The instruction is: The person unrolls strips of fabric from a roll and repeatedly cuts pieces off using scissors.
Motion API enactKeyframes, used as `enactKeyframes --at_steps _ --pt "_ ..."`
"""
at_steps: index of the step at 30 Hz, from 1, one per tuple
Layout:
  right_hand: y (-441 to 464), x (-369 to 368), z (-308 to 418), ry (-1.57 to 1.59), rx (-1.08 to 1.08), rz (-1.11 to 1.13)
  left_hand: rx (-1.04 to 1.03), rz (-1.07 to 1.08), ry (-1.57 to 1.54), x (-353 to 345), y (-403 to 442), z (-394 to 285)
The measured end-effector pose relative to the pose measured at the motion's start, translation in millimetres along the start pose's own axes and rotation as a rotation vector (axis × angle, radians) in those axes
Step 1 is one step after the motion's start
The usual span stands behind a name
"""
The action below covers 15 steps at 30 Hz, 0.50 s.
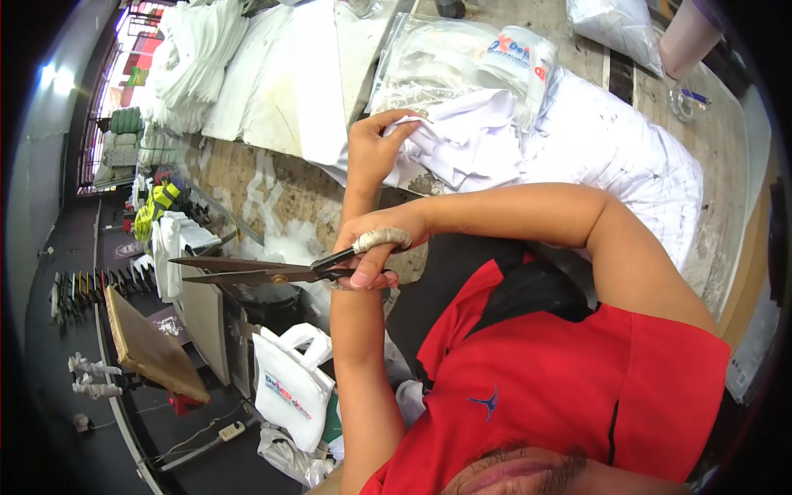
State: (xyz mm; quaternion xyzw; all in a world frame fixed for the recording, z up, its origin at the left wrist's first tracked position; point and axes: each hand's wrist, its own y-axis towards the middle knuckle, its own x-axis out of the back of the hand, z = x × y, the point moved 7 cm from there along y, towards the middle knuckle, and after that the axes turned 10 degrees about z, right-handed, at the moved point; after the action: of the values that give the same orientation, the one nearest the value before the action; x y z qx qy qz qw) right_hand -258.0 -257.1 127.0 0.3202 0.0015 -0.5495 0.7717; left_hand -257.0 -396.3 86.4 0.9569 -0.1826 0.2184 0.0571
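Observation:
My left hand (378, 153) pinches the edge of a crumpled white cloth (478, 140) at the upper middle, with thumb and forefinger together. Below it, my right hand (379, 247) holds large dark scissors (276, 272) by their handles, one of which is wrapped in pale strips. The blades point left and stand slightly apart. This hand crosses over my left forearm, away from the cloth. White pieces (610, 148) lie heaped on the worktable (718, 223), to the right of the cloth.
Clear plastic packs (441, 49) and a printed white roll (516, 62) lie behind the cloth. Stacked white fabric (194, 62) is at the upper left. A pink cup (691, 37) stands at the upper right. A printed white bag (289, 388) hangs at the lower left, near boards (153, 342).

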Motion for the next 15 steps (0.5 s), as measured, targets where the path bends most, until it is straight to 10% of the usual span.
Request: enactKeyframes --at_steps 6,11,15 --pt "-0.1 -2.1 2.2 0.026 -0.003 -0.017 0.09 -0.072 -0.302 2.3 7.5 -20.9" --pt "-0.4 -2.3 10.2 0.013 0.015 0.0 0.022 0.175 -0.27 -8.7 14.9 -9.7" --pt "-2.7 -0.4 11.4 0.029 0.006 -0.026 -0.013 -0.016 0.025 1.8 13.4 9.6"
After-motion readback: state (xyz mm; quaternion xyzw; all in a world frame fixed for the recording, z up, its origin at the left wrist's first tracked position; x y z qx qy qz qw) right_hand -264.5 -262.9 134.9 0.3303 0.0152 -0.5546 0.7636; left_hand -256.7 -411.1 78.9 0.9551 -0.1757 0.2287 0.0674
